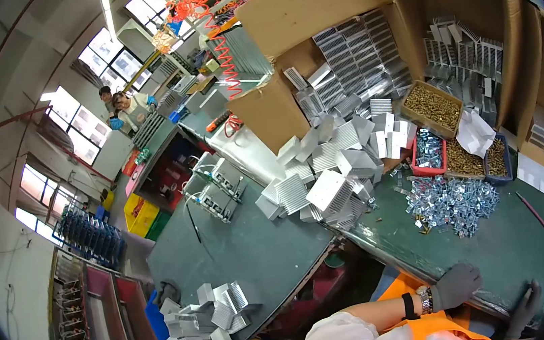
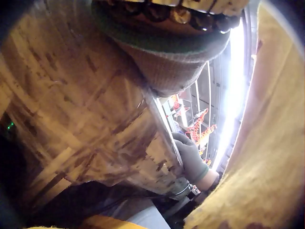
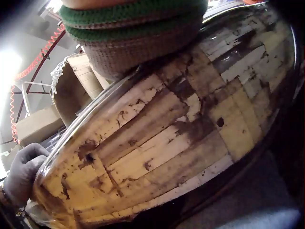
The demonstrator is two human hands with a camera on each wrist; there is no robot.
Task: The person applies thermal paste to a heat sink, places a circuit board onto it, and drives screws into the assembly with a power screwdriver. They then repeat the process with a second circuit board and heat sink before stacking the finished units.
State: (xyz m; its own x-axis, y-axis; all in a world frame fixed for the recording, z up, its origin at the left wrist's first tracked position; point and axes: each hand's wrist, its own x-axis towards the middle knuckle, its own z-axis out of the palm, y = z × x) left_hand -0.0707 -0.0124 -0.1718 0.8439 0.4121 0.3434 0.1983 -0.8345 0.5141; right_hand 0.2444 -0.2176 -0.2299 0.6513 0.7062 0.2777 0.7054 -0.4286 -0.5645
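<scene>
My left hand, in a grey glove, lies over the front edge of the green table, with its fingers bent. Further right, my right hand, also gloved, grips the same edge from the front. The left wrist view shows the taped underside of the table, with my right hand curled at its edge. In the right wrist view, my left hand is curled round the edge at the far left. No loose part shows in either hand.
A pile of small metal clips lies beyond my hands, near a red bin and a box of brass-coloured pieces. Silver heat sinks are heaped to the left. A pencil lies at the right. Two people stand far back.
</scene>
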